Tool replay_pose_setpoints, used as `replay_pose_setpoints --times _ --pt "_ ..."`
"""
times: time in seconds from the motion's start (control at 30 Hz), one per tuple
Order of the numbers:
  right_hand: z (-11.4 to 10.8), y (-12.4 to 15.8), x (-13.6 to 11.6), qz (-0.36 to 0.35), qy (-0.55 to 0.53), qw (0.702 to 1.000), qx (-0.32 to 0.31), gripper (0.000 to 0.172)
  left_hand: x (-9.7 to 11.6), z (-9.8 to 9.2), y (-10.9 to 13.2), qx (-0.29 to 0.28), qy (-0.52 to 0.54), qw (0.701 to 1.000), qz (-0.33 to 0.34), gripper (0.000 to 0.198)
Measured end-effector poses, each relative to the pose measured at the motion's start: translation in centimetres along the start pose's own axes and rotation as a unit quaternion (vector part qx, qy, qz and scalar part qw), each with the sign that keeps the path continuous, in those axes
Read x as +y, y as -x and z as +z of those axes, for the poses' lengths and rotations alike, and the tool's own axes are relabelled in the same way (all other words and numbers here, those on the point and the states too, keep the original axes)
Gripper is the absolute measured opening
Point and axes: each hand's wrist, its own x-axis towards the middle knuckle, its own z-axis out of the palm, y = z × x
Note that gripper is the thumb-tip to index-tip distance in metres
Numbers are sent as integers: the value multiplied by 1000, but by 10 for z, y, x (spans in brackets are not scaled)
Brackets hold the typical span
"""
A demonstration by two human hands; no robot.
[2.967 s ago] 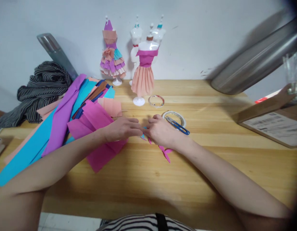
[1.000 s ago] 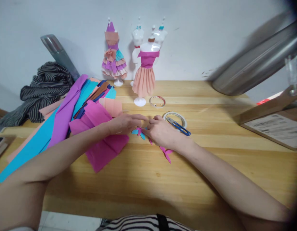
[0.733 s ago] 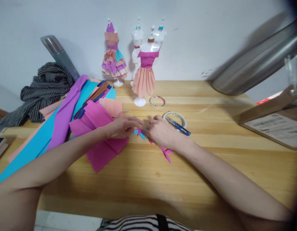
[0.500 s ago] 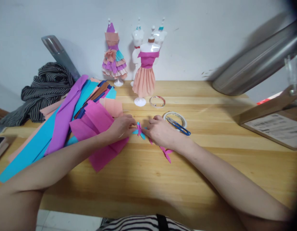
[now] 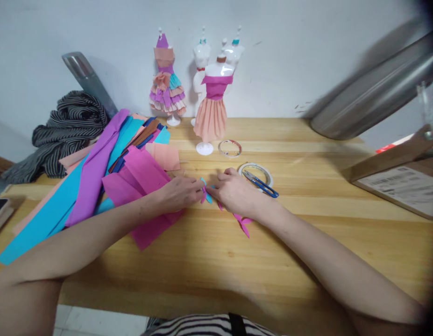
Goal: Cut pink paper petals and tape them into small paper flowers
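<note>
Two hands meet at the middle of a wooden bench [image 5: 216, 261], the left hand [image 5: 179, 193] and the right hand [image 5: 233, 191] both closed fingertip to fingertip on a small blue-and-pink paper piece [image 5: 205, 192] held between them; it sits low over the wood, though whether it touches the surface is hard to tell. A pink paper scrap [image 5: 243, 223] lies on the bench just under the right wrist. The left forearm rests across a magenta sheet [image 5: 146, 186] at the edge of a fanned pile of coloured paper [image 5: 93, 172] (blue, purple, peach and brown among it). Just beyond the right hand, blue-handled snips [image 5: 261, 183] lie across a white tape roll [image 5: 255, 169], with a clear tape ring [image 5: 230, 148] farther back. Miniature mannequins stand against the wall, one in a pink pleated paper dress [image 5: 211, 116].
</note>
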Motion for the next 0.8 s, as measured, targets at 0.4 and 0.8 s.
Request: replay_pose_setpoints --times 0.4,0.8 --pt "-3 -1 -1 2 -7 1000 1 16 -5 -9 -18 94 342 881 -312 16" --pt "-3 -3 -2 10 -8 1000 -14 17 -7 -6 -43 -37 344 845 -407 16"
